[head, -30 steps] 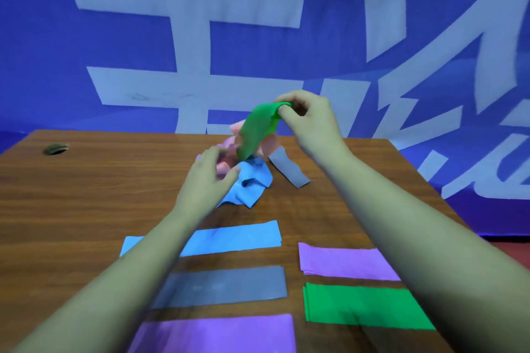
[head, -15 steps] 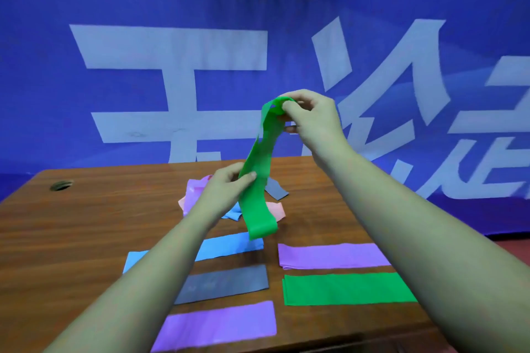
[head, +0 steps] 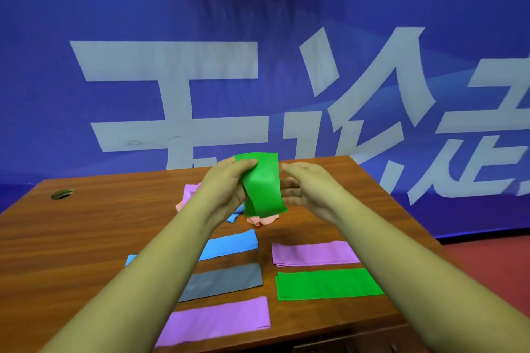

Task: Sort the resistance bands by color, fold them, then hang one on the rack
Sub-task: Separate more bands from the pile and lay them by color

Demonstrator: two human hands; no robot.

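Resistance bands (head: 226, 281) lie folded flat in two columns on the near part of the table (head: 86, 238). Above them the left hand (head: 229, 183) grips a loose green band (head: 262, 183) near its top, thumb in front, so it hangs limp and doubled. The right hand (head: 304, 189), fingers straight, stands at its other edge, holding nothing. Thin, light and floppy, it likely folds square only when pinched at both ends. Beyond lies an unsorted heap (head: 261, 219).

Indoor room: printed blue banner (head: 172, 8), wooden desk (head: 86, 238)
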